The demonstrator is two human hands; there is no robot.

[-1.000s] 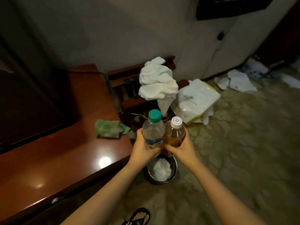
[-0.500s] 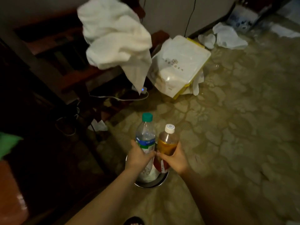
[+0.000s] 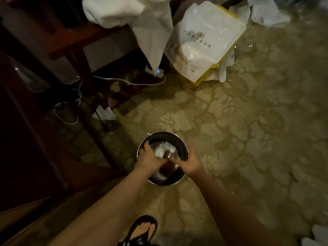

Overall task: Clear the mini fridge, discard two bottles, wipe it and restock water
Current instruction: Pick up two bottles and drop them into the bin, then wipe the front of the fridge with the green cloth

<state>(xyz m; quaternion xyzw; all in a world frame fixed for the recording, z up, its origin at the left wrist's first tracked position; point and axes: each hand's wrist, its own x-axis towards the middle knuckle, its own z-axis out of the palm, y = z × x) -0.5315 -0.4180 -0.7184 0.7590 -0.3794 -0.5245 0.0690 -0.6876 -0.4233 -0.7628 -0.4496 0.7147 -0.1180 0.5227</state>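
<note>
A small round metal bin [image 3: 177,137] stands on the carpet with crumpled white paper [image 3: 164,149] inside. An amber drink bottle [image 3: 166,166] leans in the bin between my hands. Under my left hand a bit of clear plastic [image 3: 158,175] shows, apparently the water bottle; its cap is hidden. My left hand [image 3: 148,159] is spread over the bin's left rim. My right hand [image 3: 190,163] straddles the right rim, fingers outside, thumb reaching in beside the amber bottle. Neither hand wraps a bottle.
Dark wooden furniture [image 3: 58,50] fills the left, with cables [image 3: 71,103] and a power strip [image 3: 154,71] on the floor beneath. White towels [image 3: 124,9] hang from it, and a white bag [image 3: 204,39] leans behind. My sandalled foot [image 3: 142,229] is just below the bin.
Both bottles have gone from upright in my grip above the bin down into it. My hands have opened at the rim, and the view has tilted further down.
</note>
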